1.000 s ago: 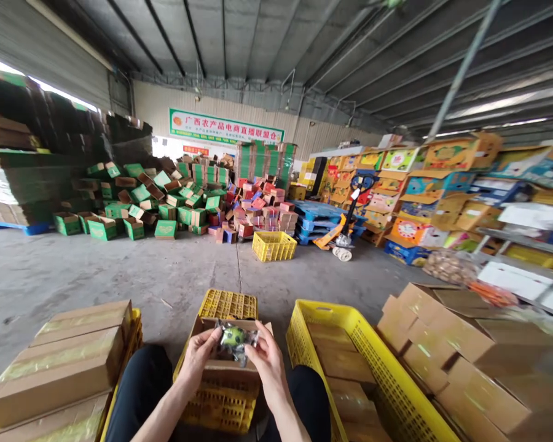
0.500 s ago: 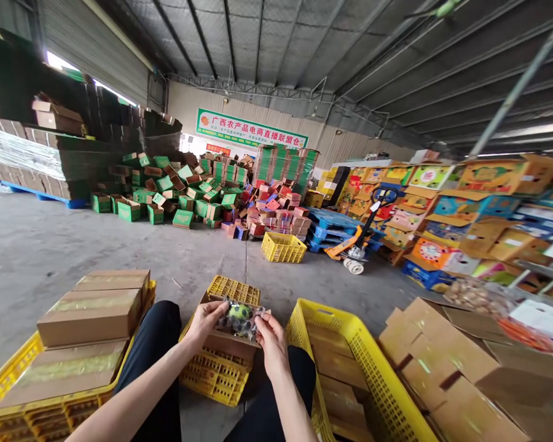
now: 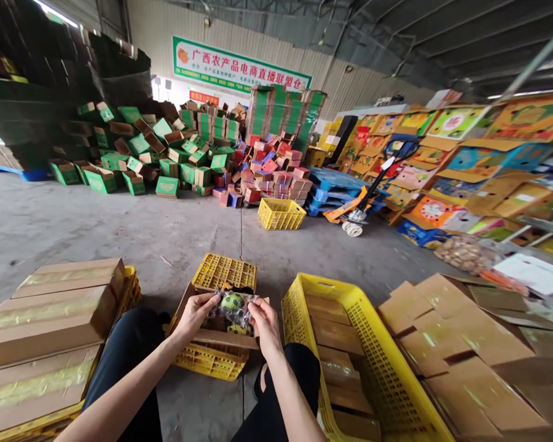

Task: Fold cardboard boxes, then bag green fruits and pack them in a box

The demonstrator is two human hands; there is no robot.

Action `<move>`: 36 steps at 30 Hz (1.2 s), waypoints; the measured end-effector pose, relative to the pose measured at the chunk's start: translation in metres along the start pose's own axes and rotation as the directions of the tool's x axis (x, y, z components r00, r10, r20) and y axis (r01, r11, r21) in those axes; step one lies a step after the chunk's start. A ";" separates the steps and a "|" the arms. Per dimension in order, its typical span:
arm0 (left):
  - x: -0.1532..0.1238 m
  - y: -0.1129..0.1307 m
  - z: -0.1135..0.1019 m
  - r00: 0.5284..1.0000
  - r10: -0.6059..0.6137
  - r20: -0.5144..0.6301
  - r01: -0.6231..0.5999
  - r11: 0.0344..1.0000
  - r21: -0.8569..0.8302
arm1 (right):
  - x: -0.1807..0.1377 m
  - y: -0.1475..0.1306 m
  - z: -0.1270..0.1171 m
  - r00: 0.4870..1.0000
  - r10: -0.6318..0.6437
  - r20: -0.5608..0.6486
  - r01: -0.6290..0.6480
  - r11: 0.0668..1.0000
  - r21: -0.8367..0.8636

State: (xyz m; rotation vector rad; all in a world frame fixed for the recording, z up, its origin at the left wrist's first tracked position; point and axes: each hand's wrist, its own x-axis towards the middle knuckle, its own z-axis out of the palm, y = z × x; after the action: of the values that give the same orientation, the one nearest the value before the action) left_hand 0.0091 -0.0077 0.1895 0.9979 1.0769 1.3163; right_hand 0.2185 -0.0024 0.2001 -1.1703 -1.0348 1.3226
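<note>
Between my two hands is a clear plastic bag (image 3: 234, 306) holding a round green item with dark spots; its kind I cannot make out. My left hand (image 3: 197, 312) pinches the bag's left edge. My right hand (image 3: 263, 322) grips its right edge. Just below the bag is an open cardboard box (image 3: 221, 336), with more yellow-green, dark-spotted items partly showing inside. This box rests on a yellow plastic crate (image 3: 209, 362) between my knees. The bag and my hands cover much of the box's contents.
Taped cartons (image 3: 46, 313) are stacked in a crate at left. A long yellow crate (image 3: 382, 362) with cartons stands at right, beside more brown cartons (image 3: 465, 344). Farther off are an empty yellow crate (image 3: 282, 215), a pallet jack (image 3: 350, 212) and heaped green boxes (image 3: 166, 186).
The view has tilted down and moved slightly. Both hands still hold the bag over the box, and more of the box's contents shows beneath it.
</note>
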 end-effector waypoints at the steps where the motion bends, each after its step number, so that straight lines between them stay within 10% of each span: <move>1: 0.006 -0.003 -0.003 1.000 -0.005 -0.001 0.005 1.000 0.011 | 0.009 0.003 -0.001 1.000 0.012 0.022 -0.012 1.000 -0.019; 11: 0.053 -0.038 -0.029 0.972 -0.179 0.150 0.185 0.982 -0.027 | 0.059 0.045 -0.002 0.989 0.050 0.136 -0.027 0.985 -0.170; 36: 0.070 -0.061 -0.005 0.926 -0.369 0.083 0.377 0.886 -0.269 | 0.065 0.047 -0.020 0.992 0.120 0.035 -0.112 0.977 -0.182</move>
State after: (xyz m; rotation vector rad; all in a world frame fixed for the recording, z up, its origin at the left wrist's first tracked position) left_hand 0.0158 0.0607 0.1270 0.5606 0.9683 1.0929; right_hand 0.2324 0.0574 0.1445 -1.3587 -1.1533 1.3736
